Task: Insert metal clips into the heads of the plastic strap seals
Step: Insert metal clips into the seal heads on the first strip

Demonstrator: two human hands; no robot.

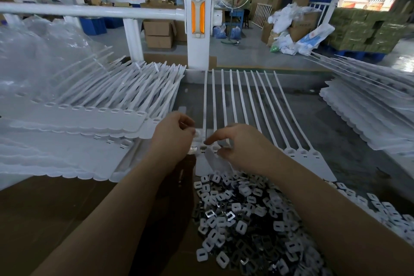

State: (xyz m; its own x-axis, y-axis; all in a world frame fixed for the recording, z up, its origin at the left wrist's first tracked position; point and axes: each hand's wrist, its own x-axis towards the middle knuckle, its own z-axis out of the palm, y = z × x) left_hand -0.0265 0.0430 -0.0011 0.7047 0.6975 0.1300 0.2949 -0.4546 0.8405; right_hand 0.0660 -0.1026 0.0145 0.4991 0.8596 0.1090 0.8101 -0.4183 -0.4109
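Beneath both hands (201, 141) pinching seal heads (202, 148), loose clips (242, 226) fill a cardboard box (67, 208).

Bench (349, 163) w/ seals (235, 101), clips (242, 226)

Both my arms are bare all the way up, no sleeves showing anywhere. No gloves on my left hand (173, 134) or my right hand (240, 148), no watch, no rings, just short plain nails.
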